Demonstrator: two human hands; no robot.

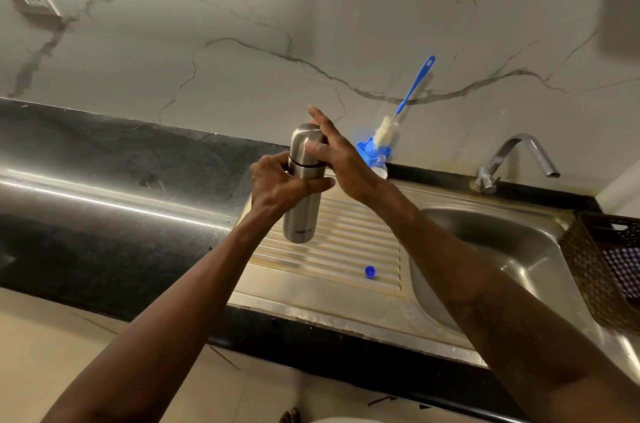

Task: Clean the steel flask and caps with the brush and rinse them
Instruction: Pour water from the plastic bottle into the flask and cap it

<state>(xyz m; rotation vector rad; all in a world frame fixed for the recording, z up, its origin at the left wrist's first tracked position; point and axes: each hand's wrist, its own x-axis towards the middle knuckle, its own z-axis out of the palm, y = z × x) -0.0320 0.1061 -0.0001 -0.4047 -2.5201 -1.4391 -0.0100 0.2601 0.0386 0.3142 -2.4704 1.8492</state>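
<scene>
The left hand [281, 184] grips the flask [302, 211] round its middle, upright over the draining board [349, 239], likely steadying it while the right hand [341, 156], fingers straight, presses its cap [304, 142] to unscrew; the brush [387, 131] waits at one o'clock.

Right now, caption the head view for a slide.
Left hand grips steel flask over drainboard; right hand touches its cap; brush stands behind.
</scene>
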